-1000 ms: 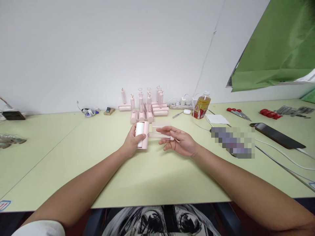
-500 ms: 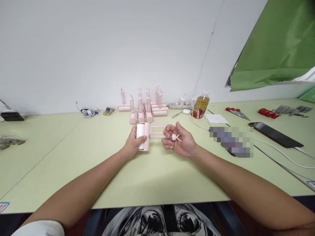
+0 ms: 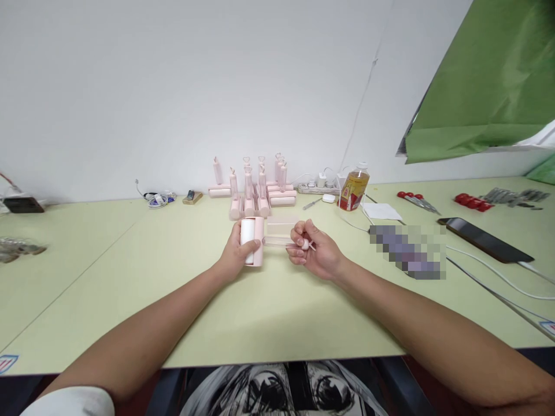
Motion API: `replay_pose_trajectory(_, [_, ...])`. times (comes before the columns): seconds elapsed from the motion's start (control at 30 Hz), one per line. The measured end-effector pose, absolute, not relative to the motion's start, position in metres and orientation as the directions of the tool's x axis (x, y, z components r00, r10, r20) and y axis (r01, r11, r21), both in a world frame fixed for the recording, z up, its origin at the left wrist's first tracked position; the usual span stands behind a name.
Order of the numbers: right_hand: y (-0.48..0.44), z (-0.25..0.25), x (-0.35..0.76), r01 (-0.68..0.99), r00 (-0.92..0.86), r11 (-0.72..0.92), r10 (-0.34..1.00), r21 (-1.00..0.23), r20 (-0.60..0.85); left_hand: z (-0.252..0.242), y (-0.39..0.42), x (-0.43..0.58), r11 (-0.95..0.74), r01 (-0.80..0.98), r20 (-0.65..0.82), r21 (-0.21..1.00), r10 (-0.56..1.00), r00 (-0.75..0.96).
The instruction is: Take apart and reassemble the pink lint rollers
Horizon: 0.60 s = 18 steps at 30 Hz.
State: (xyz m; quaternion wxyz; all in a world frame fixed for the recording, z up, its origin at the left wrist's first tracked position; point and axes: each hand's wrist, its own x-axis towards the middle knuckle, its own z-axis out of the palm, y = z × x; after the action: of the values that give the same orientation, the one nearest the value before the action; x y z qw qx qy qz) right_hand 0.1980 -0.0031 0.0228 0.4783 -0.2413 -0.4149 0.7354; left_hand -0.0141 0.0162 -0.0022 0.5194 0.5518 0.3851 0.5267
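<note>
My left hand is wrapped round a pink lint roller head with a white roll, held just above the pale green table. My right hand is closed round the roller's clear pink handle, which sticks out to the right of the head. A clear plastic cover lies on the table just behind the handle.
A cluster of several pink lint rollers stands at the back by the wall. A bottle of amber liquid, a power strip, white paper, red-handled tools, a dark phone and cables lie to the right.
My right hand has curled from loosely spread fingers into a closed grip on the handle. Both hands with the roller shifted slightly away from me.
</note>
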Motion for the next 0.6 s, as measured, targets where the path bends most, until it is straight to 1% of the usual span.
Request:
replay_pose_trajectory(0.07, [0.0, 0.025, 0.202, -0.539, -0.456, -0.237, 0.889, -0.808, 0.043, 0.002, 0.019, -0.016, -0.09, -0.226, 0.13, 0.97, 0.977, 0.171])
replay_pose_trajectory(0.13, [0.003, 0.028, 0.206, -0.57, -0.447, -0.256, 0.894, -0.781, 0.033, 0.008, 0.02, -0.021, 0.021, -0.339, 0.069, 0.941, 0.966, 0.25])
replay_pose_trajectory(0.2, [0.005, 0.028, 0.207, -0.582, -0.39, -0.248, 0.921, -0.774, -0.002, 0.014, 0.019, -0.025, 0.103, -0.381, 0.042, 0.919, 0.935, 0.353])
replay_pose_trajectory(0.23, [0.006, 0.027, 0.206, -0.582, -0.357, -0.246, 0.934, -0.775, -0.028, 0.015, 0.017, -0.026, 0.11, -0.374, 0.052, 0.921, 0.916, 0.398])
replay_pose_trajectory(0.3, [0.007, 0.02, 0.201, -0.572, -0.325, -0.271, 0.942, -0.775, -0.089, 0.015, 0.011, -0.025, 0.054, -0.334, 0.113, 0.941, 0.881, 0.46])
replay_pose_trajectory(0.4, [0.007, 0.005, 0.188, -0.515, -0.348, -0.334, 0.923, -0.79, -0.164, 0.008, 0.001, -0.016, -0.137, -0.249, 0.248, 0.959, 0.832, 0.496])
replay_pose_trajectory(0.47, [0.006, -0.005, 0.181, -0.419, -0.348, -0.316, 0.922, -0.851, -0.171, 0.004, -0.003, -0.009, -0.262, -0.182, 0.317, 0.948, 0.822, 0.474])
replay_pose_trajectory(0.5, [0.006, -0.008, 0.18, -0.344, -0.325, -0.263, 0.934, -0.901, -0.149, 0.003, -0.003, -0.007, -0.318, -0.15, 0.351, 0.936, 0.826, 0.441])
replay_pose_trajectory(0.53, [0.008, -0.011, 0.18, -0.241, -0.285, -0.17, 0.953, -0.955, -0.098, 0.002, -0.003, -0.007, -0.366, -0.115, 0.38, 0.924, 0.839, 0.39])
replay_pose_trajectory(0.57, [0.01, -0.012, 0.183, -0.107, -0.232, -0.039, 0.973, -0.993, -0.014, 0.002, -0.002, -0.007, -0.398, -0.079, 0.401, 0.914, 0.854, 0.332])
replay_pose_trajectory(0.6, [0.014, -0.012, 0.187, 0.05, -0.176, 0.111, 0.979, -0.993, 0.101, 0.003, -0.001, -0.008, -0.416, -0.051, 0.414, 0.908, 0.868, 0.276])
